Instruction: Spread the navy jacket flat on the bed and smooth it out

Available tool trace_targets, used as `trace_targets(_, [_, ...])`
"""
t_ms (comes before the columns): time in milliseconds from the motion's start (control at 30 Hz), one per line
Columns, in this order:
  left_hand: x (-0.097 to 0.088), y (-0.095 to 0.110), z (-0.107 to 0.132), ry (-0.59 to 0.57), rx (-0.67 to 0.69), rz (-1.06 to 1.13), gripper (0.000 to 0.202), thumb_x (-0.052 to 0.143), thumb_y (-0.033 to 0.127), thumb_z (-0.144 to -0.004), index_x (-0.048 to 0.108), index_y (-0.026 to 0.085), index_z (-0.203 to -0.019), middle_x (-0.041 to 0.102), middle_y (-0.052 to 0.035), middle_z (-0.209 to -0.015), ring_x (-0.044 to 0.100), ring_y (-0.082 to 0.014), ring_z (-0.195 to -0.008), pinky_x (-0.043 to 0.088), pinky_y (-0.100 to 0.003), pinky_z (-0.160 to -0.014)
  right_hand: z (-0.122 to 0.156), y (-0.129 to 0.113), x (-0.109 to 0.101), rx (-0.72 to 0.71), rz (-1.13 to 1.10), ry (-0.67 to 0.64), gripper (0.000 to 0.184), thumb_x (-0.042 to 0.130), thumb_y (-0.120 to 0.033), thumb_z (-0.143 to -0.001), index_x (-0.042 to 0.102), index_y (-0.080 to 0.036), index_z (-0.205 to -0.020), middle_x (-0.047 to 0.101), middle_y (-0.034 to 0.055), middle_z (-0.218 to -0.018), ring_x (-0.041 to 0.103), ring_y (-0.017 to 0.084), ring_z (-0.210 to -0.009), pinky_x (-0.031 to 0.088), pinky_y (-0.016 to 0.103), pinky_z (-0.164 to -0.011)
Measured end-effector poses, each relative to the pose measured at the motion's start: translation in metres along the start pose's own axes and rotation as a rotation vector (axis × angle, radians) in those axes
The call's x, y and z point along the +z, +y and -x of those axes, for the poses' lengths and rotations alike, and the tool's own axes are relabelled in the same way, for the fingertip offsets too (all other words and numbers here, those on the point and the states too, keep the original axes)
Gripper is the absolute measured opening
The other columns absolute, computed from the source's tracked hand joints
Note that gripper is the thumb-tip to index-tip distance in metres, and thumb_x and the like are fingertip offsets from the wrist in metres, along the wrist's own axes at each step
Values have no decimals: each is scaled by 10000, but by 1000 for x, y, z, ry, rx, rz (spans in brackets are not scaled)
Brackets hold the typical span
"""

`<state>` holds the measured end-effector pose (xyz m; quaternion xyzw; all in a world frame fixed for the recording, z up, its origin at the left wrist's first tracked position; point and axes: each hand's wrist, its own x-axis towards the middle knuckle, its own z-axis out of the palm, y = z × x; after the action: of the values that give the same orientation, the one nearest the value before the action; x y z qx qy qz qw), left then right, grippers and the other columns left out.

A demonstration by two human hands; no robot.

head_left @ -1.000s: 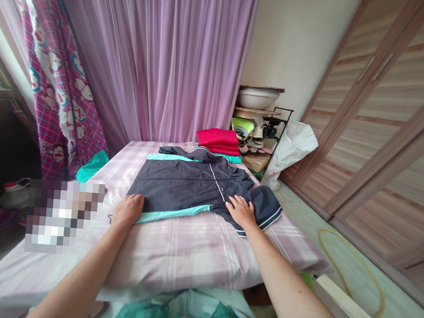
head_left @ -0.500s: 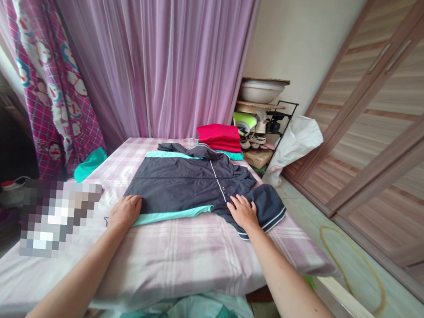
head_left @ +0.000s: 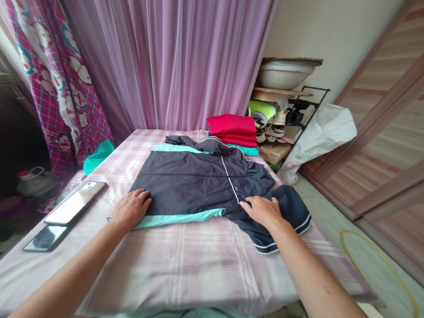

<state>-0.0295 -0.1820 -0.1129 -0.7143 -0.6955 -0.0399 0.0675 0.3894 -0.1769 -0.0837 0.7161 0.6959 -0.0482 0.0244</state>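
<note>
A dark navy jacket (head_left: 184, 176) with turquoise side panels and white piping lies spread on a plaid-covered table, its collar end to the right. My left hand (head_left: 131, 208) rests palm down on the near corner of its hem, fingers stretched out. Near the shoulder, beside the white chest line, my right hand (head_left: 263, 210) lies on the cloth with its fingers loosely extended. The near sleeve (head_left: 294, 212), with white stripes at its cuff, is spread out beyond the right hand. The far sleeve (head_left: 213, 145) lies along the jacket's back edge.
Folded red clothing (head_left: 232, 129) sits on turquoise cloth at the table's back. Two phones (head_left: 74, 202) lie at the left edge by a turquoise bag (head_left: 98, 156). A shoe rack (head_left: 285, 116), a white sack (head_left: 320, 133) and a wooden wardrobe (head_left: 394, 119) stand right.
The view has shifted, so the table and jacket appear farther right. Both hands remain on the jacket in nearly the same places. The right hand's fingers look slightly more bent.
</note>
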Motion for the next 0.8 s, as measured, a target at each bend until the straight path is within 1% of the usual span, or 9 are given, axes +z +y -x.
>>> trace_targets(67, [-14,2,-9,-78,-4,-45,472,310,436,-985,689,205,-1146,691,-92,-1245,661,-264,-1113,491,-379,-970,-14,-5,-16,-27,12,53,432,396,-439,-976,681,-215,-1212,693,134,-1231,621,295,-1145,339,530,-1049])
trace_targets(133, [-25,8,-22,-99,9,-72,493,288,446,-991,713,204,-1051,720,-90,-1172,685,-271,-1049,510,-386,-918,-31,-16,-26,-86,-9,143,428,415,-383,-973,624,-202,-1300,635,137,-1335,595,278,-1197,366,468,-1045])
trace_targets(200, [-31,22,-37,-46,65,-55,481,300,440,-993,706,203,-1089,704,-94,-1226,664,-270,-1111,494,-384,-957,-49,-33,-29,-158,-45,202,462,417,-368,-975,555,-200,-1384,544,134,-1449,530,265,-1284,355,443,-1073])
trace_targets(267, [-30,42,-53,25,132,-6,455,338,433,-990,667,216,-1216,656,-90,-1331,599,-268,-1233,445,-397,-1047,-66,-53,-27,-214,-82,219,499,404,-384,-985,493,-211,-1444,465,123,-1520,445,263,-1365,310,465,-1119])
trace_targets(400, [-17,88,-84,45,217,80,482,395,427,-983,548,250,-1405,540,-71,-1474,426,-284,-1410,306,-496,-1174,-94,-90,-14,-249,-138,186,537,348,-425,-1004,412,-246,-1506,352,87,-1596,295,269,-1461,214,537,-1168])
trace_targets(500, [-1,109,-104,-9,252,92,518,364,454,-997,460,286,-1477,433,-50,-1556,319,-280,-1472,221,-538,-1207,-110,-99,2,-265,-160,138,553,296,-446,-1014,364,-269,-1533,282,66,-1628,217,251,-1495,156,547,-1186])
trace_targets(633, [23,112,-117,-125,232,94,521,316,507,-1003,422,356,-1490,375,-29,-1590,291,-283,-1484,217,-581,-1195,-122,-90,26,-206,-146,14,593,259,-496,-1012,331,-260,-1551,233,71,-1644,173,252,-1510,105,563,-1194])
trace_targets(700, [31,110,-118,-115,236,94,521,318,516,-1001,417,367,-1491,379,-27,-1588,298,-284,-1482,225,-581,-1191,-123,-85,34,-182,-143,9,600,264,-507,-1010,334,-257,-1551,238,78,-1642,179,254,-1508,99,561,-1196])
trace_targets(800, [35,108,-115,-68,241,87,516,328,511,-1001,433,362,-1484,403,-33,-1575,314,-283,-1475,235,-575,-1190,-122,-82,38,-182,-155,54,583,292,-501,-1008,365,-267,-1537,267,82,-1632,203,251,-1501,111,556,-1195])
